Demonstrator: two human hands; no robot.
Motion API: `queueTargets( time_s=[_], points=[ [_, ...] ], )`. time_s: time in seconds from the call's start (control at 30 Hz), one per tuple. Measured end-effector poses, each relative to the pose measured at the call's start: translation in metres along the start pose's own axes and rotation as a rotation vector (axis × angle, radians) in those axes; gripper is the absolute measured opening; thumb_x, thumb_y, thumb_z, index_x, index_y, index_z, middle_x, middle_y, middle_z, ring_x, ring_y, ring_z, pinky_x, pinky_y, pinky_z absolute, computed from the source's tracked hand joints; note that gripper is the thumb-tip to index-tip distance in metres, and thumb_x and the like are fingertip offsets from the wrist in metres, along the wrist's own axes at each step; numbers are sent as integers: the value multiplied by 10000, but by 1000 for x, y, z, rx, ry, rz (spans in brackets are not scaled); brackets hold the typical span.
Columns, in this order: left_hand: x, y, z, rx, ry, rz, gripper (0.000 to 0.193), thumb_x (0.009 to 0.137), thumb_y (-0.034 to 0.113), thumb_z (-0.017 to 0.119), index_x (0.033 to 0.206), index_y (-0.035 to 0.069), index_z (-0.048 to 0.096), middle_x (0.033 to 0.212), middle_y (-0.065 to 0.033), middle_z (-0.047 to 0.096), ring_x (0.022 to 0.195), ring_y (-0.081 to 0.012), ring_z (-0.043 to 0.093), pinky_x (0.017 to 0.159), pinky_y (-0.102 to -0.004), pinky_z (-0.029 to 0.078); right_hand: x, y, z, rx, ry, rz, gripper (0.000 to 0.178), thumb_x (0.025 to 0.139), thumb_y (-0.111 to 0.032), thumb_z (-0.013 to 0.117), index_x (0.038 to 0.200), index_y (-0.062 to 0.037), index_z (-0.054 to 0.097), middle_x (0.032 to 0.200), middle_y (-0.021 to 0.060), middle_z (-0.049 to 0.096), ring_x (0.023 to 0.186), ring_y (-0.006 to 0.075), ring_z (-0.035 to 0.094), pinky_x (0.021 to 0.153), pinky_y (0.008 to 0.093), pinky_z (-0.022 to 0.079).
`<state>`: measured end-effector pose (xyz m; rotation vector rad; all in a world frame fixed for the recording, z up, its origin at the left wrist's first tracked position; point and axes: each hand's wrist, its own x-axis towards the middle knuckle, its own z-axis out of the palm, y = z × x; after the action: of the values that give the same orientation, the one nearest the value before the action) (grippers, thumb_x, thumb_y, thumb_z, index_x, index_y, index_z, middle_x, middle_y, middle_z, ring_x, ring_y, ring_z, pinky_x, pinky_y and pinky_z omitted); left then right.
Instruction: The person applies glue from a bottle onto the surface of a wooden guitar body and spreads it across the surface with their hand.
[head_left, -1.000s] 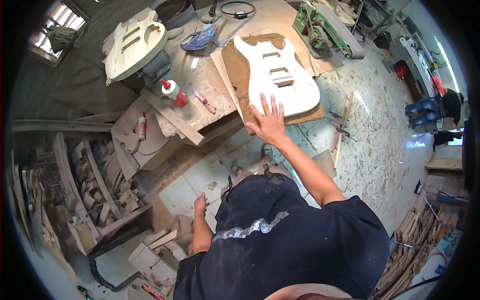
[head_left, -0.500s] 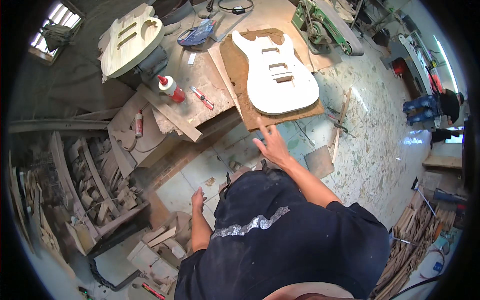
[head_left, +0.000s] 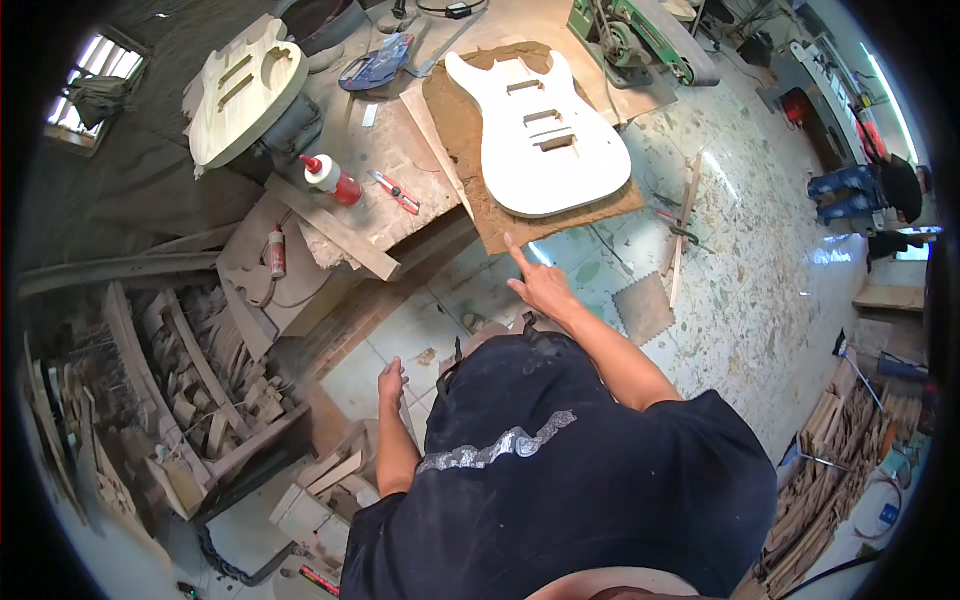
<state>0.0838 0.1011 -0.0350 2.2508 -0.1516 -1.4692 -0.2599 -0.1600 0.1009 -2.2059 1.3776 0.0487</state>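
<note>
A white electric guitar body (head_left: pixel 560 172) with several routed cavities lies flat on a brown cloth-like pad (head_left: pixel 463 160) at the bench's near edge. My right hand (head_left: pixel 545 287) is just short of that pad's near edge, index finger stretched toward it and thumb apart; it holds nothing. Whether the fingertip touches the pad I cannot tell. Down by my left side, my left hand (head_left: pixel 392 382) hangs over the floor with its fingers loosely extended, and nothing shows in it. A bare-wood guitar body (head_left: pixel 245 95) rests raised at the back left.
On the bench (head_left: pixel 415 160) are a red-capped glue bottle (head_left: pixel 332 180), a red utility knife (head_left: pixel 396 192) and a blue package (head_left: pixel 377 66). A green belt sander (head_left: pixel 620 40) stands at the back right. Wood offcuts (head_left: pixel 215 400) fill a bin at left. Another person (head_left: pixel 880 190) stands far right.
My right hand's index finger now points out more singly, with the other fingers more curled. The bench and guitar bodies have shifted slightly left and up in view. The guitar body stays on its pad.
</note>
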Motion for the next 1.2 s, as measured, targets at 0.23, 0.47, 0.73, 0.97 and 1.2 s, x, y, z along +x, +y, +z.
queueTargets(
  time_s=[0.23,0.47,0.73,0.97,1.2],
  points=[
    [-1,-17,9,-25,-3,-67,737,960,602,540,1448,52,488,1357,-145,615,1076,-306,659,823,-444,463,-15,13,-17,-65,-43,-52,829,932,-391,664,1605,-319,185,848,223,706,793,419,688,735,526,548],
    [9,-55,13,-49,-9,-166,751,950,618,539,1467,78,467,1337,-128,627,1059,-308,664,744,-448,442,13,9,10,841,-175,356,789,903,-300,707,1559,-89,322,959,147,677,776,281,683,760,442,581],
    [3,-42,7,-98,45,-72,716,953,586,553,1445,68,502,1317,-123,636,1056,-299,671,671,-359,455,3,-41,-25,1599,-375,440,790,928,-109,635,1600,-112,221,999,81,666,750,131,637,731,327,603],
    [-1,-51,14,-81,41,-98,702,950,576,567,1428,64,529,1299,-142,647,1034,-314,681,663,-362,467,-12,-50,-48,1585,-553,119,689,964,-86,581,1588,-175,303,1099,42,638,848,113,662,824,293,585],
    [-12,-46,10,-187,-14,-87,737,976,586,509,1523,105,397,1488,-168,505,1245,-380,577,1025,-602,367,23,-75,-31,1583,-677,99,692,955,-122,591,1582,-116,298,1098,40,642,859,105,660,825,299,590]
  ],
)
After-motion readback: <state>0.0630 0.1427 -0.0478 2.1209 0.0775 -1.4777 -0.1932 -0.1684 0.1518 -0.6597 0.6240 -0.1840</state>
